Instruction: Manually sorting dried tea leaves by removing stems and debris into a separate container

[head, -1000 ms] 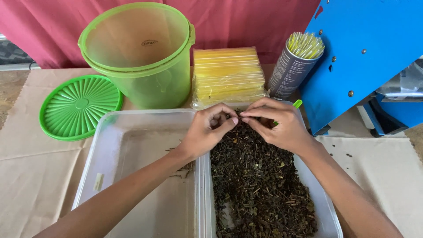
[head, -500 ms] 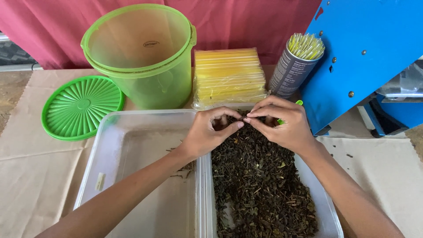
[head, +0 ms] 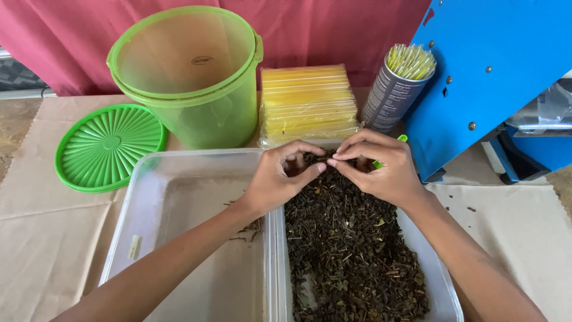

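Head view: you are in the middle of picking through the dried leaves [head: 351, 250], which fill the right-hand clear tub [head: 444, 280] as a dark, crumbly heap of curled green-brown flakes and thin pale stems. Your left hand [head: 280, 179] hangs over the far end of that tub, thumb and fingers curled in and pinched on a small clump of the leaves. Your right hand [head: 381, 170] meets it there, fingertips pressed together on the same clump, almost touching the left fingers. A bit of bright green plastic [head: 402, 139] pokes out behind the right hand; what it belongs to is hidden.

Judging by the pinch, the step is teasing a stem or bad piece out of the clump. The next move would call for a light, steady pull so the flakes do not crumble or spill over the rim.

Just left of the leaf tub, touching it, stands a second clear tub [head: 137, 203], nearly bare but for a few stems near the shared wall. Beyond the leaf tub lies a wrapped stack of yellow sachets [head: 307, 101], with a grey can of pale straws [head: 396, 89] to its right and a blue metal machine [head: 494, 77] further right. Beyond the second tub stands a green bucket [head: 190, 77], its ribbed green lid [head: 107, 146] flat on the paper-covered tabletop [head: 42, 238].
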